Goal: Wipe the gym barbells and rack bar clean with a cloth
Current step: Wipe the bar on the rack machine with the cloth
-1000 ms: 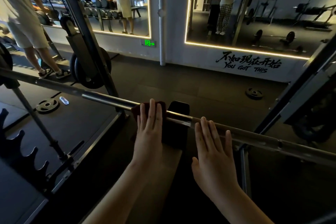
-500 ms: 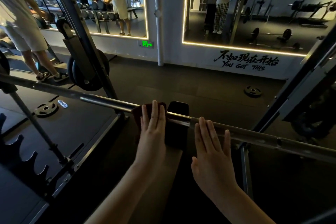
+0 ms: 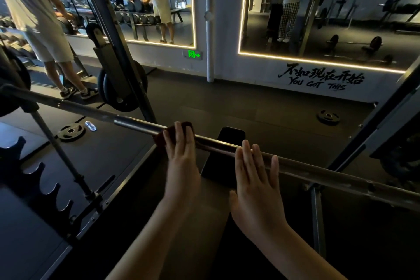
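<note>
At the rack of a dimly lit gym, you press a dark cloth [image 3: 159, 138] flat against the steel rack bar [image 3: 216, 145] with your left hand [image 3: 181, 157]. Its fingers are straight and laid over the fabric, which drapes across the bar left of its middle. Your right hand [image 3: 256, 184] sits apart from it, further right on the same bar, palm down, fingers straight, tips resting on bare metal and gripping nothing. Beneath the gap between your hands lies the black bench pad [image 3: 221, 166].

Judged from this, the wipe is mid-course: the cloth is working the bar's central stretch, and no streak or sheen tells cleaned metal from uncleaned. Likely left to do are the run under and beyond your right hand toward the right upright [image 3: 368, 135], the bar's far left end, and any barbells elsewhere.

A small weight plate [image 3: 71, 131] and a water bottle [image 3: 90, 125] lie on the floor mat at left, near another person [image 3: 34, 18].
</note>
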